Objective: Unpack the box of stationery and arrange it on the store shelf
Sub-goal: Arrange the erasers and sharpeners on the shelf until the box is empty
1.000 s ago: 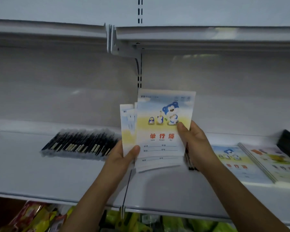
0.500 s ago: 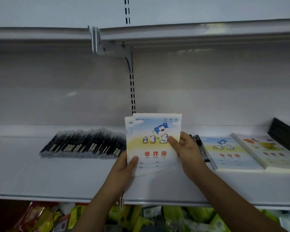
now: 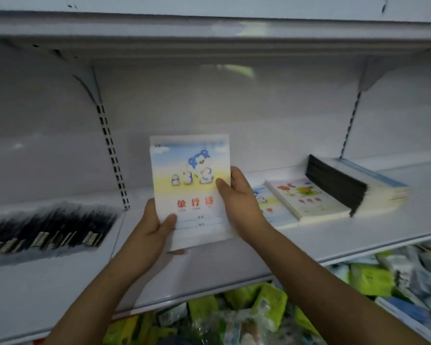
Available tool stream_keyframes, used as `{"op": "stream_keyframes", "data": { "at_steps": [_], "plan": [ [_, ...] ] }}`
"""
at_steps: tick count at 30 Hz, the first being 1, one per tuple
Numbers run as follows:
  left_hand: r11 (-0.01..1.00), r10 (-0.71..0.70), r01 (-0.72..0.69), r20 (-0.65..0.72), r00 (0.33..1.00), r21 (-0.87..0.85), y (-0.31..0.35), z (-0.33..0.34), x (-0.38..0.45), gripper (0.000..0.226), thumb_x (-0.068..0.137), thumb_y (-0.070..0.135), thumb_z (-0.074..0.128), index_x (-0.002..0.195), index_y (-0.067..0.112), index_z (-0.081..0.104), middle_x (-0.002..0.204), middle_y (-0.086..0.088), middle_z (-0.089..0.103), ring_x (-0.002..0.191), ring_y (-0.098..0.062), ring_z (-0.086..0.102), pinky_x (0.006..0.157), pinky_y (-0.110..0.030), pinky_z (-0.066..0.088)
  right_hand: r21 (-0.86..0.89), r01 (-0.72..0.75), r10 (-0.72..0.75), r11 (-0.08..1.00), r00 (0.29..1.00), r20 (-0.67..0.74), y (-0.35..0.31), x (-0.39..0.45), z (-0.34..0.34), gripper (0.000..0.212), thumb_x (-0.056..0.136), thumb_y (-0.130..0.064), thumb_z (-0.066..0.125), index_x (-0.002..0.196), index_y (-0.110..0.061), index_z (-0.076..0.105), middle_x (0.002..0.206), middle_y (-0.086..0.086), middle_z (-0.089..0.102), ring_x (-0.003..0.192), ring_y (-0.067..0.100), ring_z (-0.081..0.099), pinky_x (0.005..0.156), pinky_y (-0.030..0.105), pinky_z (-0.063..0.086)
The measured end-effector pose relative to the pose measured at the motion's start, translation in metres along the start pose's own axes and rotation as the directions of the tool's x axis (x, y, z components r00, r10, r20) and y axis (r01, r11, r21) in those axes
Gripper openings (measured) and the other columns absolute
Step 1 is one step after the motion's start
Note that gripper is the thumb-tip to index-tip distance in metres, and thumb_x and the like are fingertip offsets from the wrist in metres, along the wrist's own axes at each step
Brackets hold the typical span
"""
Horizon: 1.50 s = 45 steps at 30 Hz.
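I hold a squared-up stack of thin exercise books (image 3: 189, 180) upright above the white shelf (image 3: 209, 267); the front cover shows a blue cartoon bear and red characters. My left hand (image 3: 154, 227) grips the stack's lower left edge with the thumb on the cover. My right hand (image 3: 237, 200) grips its right edge, thumb in front. Just right of my right hand, the same kind of book (image 3: 269, 207) lies flat on the shelf, partly hidden by my hand.
A row of black pens in clear wrap (image 3: 45, 227) lies on the shelf at the left. Further right lie a pale exercise book (image 3: 306, 197) and a stack of black-spined notebooks (image 3: 353, 185). Green and yellow packets (image 3: 256, 310) fill the level below.
The fanned books have been squared into one stack and lowered toward the shelf. The view has swung to the right, so the pens now sit at the far left.
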<state>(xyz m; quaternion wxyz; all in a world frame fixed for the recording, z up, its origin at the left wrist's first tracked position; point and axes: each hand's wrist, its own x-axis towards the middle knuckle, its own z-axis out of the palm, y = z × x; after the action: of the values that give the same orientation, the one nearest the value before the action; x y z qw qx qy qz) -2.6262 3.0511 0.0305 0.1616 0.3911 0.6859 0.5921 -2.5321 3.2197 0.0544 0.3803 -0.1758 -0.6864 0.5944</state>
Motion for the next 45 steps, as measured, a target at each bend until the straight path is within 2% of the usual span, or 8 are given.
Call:
{"op": "stream_keyframes", "data": {
  "at_steps": [5,11,18,25,31,36,41,45],
  "plan": [
    [0.947,0.157,-0.209,0.214,0.964,0.245,0.023,0.068,0.04,0.088,0.085,0.01,0.073,0.141,0.04,0.012,0.121,0.027,0.049,0.105,0.002,0.06,0.076,-0.013,0.052,-0.171,-0.037,-0.002,0.985,0.975,-0.222,-0.009,0.037,-0.073,0.02,0.098,-0.015,0.044,0.112,-0.027,0.05,0.105,-0.004,0.065,0.091,0.015,0.066,0.075,0.033,0.057],
    [0.901,0.165,-0.222,0.177,0.97,0.374,0.014,0.111,0.06,0.062,0.076,0.027,0.084,0.124,0.035,0.047,0.104,0.03,0.06,0.089,0.022,0.055,0.072,-0.001,0.044,-0.44,-0.241,0.143,0.865,0.959,-0.245,0.019,0.077,-0.112,0.022,0.089,-0.013,0.04,0.1,-0.012,0.059,0.094,0.009,0.069,0.086,0.031,0.069,0.074,0.05,0.059],
    [0.806,0.013,-0.184,0.293,0.956,0.563,-0.02,0.109,0.063,0.049,0.081,0.032,0.079,0.127,0.02,0.064,0.107,0.006,0.069,0.083,-0.002,0.061,0.066,-0.006,0.047,-0.967,0.071,0.271,0.243,0.953,0.138,0.054,0.076,-0.159,0.05,0.097,-0.052,0.043,0.122,-0.012,0.058,0.133,0.01,0.057,0.123,0.029,0.05,0.095,0.033,0.038],
    [0.802,-0.006,-0.142,0.246,0.969,0.58,-0.021,0.125,0.077,0.033,0.079,0.024,0.082,0.108,0.014,0.07,0.07,0.013,0.055,0.055,0.005,0.047,0.047,-0.007,0.037,-0.935,0.318,0.488,0.156,0.798,0.353,0.031,0.046,-0.177,0.097,0.073,-0.073,0.062,0.143,-0.012,0.039,0.156,0.005,0.023,0.144,0.027,0.02,0.116,0.038,0.022],
    [0.795,-0.037,-0.08,0.18,0.983,0.601,-0.02,0.136,0.078,0.034,0.079,0.029,0.082,0.107,0.013,0.07,0.088,0.006,0.066,0.067,0.0,0.056,0.05,-0.005,0.041,-0.915,0.366,0.33,0.171,0.854,0.403,0.048,0.056,-0.184,0.092,0.063,-0.08,0.065,0.131,-0.02,0.051,0.134,-0.003,0.044,0.124,0.019,0.04,0.104,0.037,0.04],
    [0.77,-0.038,-0.07,0.154,0.987,0.634,-0.018,0.141,0.077,0.03,0.081,0.03,0.079,0.1,0.008,0.07,0.087,0.002,0.064,0.063,-0.003,0.049,0.045,-0.007,0.035,-0.902,0.389,0.279,0.186,0.86,0.428,0.06,0.05,-0.199,0.114,0.059,-0.091,0.047,0.15,-0.025,0.031,0.158,-0.004,0.024,0.145,0.02,0.02,0.119,0.038,0.021],
    [0.785,-0.009,-0.091,0.158,0.987,0.613,-0.02,0.14,0.075,0.025,0.082,0.026,0.078,0.098,0.008,0.069,0.07,0.013,0.05,0.054,0.005,0.041,0.047,-0.005,0.036,-0.9,0.25,0.276,0.356,0.892,0.357,0.073,0.05,-0.219,0.102,0.075,-0.087,0.001,0.154,-0.024,0.016,0.16,-0.012,0.008,0.148,0.005,0.003,0.121,0.027,0.0],
    [0.801,-0.012,-0.087,0.162,0.987,0.592,-0.017,0.139,0.073,0.024,0.082,0.025,0.078,0.1,0.011,0.07,0.068,0.02,0.047,0.057,0.006,0.045,0.049,-0.004,0.038,-0.926,0.221,0.187,0.305,0.94,0.286,0.087,0.06,-0.208,0.054,0.105,-0.042,0.029,0.154,-0.02,0.022,0.161,-0.003,0.017,0.149,0.009,0.007,0.116,0.022,0.001]
  ]
}}
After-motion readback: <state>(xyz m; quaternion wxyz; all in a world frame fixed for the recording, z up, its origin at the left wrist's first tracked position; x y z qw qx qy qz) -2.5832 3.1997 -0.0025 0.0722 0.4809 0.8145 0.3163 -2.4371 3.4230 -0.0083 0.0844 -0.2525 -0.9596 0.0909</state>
